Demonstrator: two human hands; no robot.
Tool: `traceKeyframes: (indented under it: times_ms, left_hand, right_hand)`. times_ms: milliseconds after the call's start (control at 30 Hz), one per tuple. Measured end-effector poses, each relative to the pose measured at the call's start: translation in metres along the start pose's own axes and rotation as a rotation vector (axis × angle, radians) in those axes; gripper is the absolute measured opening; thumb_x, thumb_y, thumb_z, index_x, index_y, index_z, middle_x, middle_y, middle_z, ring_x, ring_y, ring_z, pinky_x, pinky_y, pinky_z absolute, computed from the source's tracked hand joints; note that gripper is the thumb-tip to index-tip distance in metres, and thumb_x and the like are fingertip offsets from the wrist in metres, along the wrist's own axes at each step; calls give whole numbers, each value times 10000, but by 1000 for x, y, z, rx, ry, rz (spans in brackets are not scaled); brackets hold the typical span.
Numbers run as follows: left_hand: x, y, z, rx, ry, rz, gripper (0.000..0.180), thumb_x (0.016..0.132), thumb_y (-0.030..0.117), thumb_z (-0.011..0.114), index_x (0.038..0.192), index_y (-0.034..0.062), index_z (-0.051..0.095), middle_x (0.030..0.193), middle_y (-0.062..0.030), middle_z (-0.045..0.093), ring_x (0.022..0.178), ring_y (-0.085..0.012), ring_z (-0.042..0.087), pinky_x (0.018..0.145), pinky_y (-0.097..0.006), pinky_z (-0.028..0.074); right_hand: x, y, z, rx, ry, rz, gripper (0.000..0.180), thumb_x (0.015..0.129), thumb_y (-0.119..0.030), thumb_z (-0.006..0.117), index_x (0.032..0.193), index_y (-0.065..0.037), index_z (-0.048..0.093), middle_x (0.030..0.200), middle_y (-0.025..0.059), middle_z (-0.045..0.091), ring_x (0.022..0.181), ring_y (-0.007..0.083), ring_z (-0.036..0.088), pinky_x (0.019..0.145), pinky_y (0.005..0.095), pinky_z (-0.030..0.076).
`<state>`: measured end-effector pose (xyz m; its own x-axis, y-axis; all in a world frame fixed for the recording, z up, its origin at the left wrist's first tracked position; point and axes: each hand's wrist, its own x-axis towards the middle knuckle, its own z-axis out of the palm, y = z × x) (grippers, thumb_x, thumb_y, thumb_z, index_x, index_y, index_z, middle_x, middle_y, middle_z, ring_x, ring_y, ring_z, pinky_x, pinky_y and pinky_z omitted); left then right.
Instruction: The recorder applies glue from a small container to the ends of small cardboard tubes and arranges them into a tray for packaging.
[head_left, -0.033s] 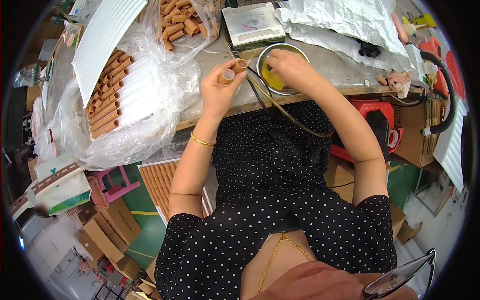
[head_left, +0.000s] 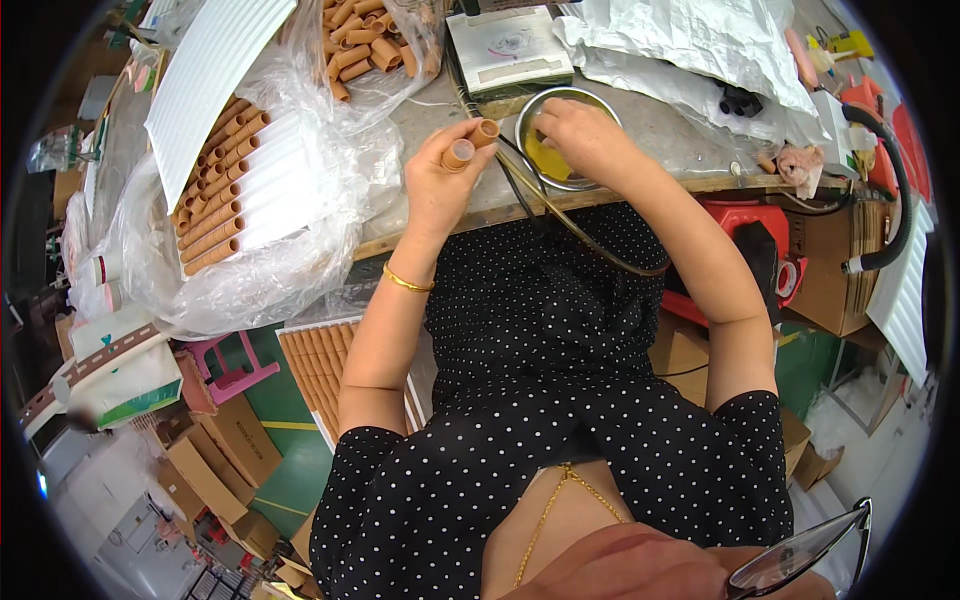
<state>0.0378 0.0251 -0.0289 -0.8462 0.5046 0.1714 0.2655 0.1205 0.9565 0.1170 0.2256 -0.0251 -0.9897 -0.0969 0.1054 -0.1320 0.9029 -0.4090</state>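
Cluttered with plastic bags and packaging, the grey bench (head_left: 440,110) is running across the top of the view. At about twelve o'clock the left hand (head_left: 440,185) is holding two short brown cardboard tubes (head_left: 472,143), its fingers closing around them so the open ends are pointing toward the metal bowl (head_left: 560,135) just beside them at one o'clock. The right hand (head_left: 585,135) is reaching into that bowl, fingertips dipping among something yellow; whether those fingers are pinching anything I cannot tell.

Judging from the loose grip, one tube could be slipping out and rolling off the bench edge, and the dark cord (head_left: 570,220) that is trailing under the wrist could be snagging the bowl.

Farther out, at eleven o'clock, a clear bag (head_left: 375,45) is holding a heap of short brown tubes. At ten o'clock a larger plastic bag (head_left: 250,270) is holding long brown tubes laid in rows beside white corrugated sheets (head_left: 215,60). Below, at eight o'clock, a tray (head_left: 315,370) is carrying more tubes.
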Motion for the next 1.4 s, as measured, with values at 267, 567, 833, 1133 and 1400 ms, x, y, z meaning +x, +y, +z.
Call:
traceKeyframes:
  times_ms: [267,567,833,1133,1400]
  left_hand:
    - [-1,9,5,195,-21,174,278,694,58,738,959,29,656,905,-108,652,786,-241,629,722,-308,506]
    - [9,13,9,210,-90,169,320,690,59,748,994,37,652,920,-89,658,841,-207,616,762,-295,490]
    - [-2,18,14,76,0,341,241,664,70,721,890,41,641,824,-130,632,775,-298,609,706,-360,498]
    - [35,27,-87,294,-177,90,360,689,81,694,1040,34,624,976,-151,645,910,-251,616,805,-342,487]
    - [104,-100,-296,1165,196,289,185,741,39,615,921,59,649,1007,-123,603,988,-311,533,821,-406,435]
  right_hand:
    - [-1,-20,-31,358,127,157,191,747,-93,664,922,-25,633,840,109,599,717,256,584,670,323,488]
    - [11,-29,-47,503,211,-22,203,746,-52,664,938,-14,612,832,88,598,711,204,578,645,293,473]
    - [0,-26,-28,861,42,483,204,757,-113,704,916,-17,620,868,40,595,769,110,568,670,247,469]
    - [11,-53,-31,918,157,240,207,719,-78,729,878,-44,602,997,3,568,809,70,546,637,193,417]
    - [9,-47,-29,965,77,387,194,799,-110,682,950,-38,583,981,10,599,821,59,543,643,198,414]
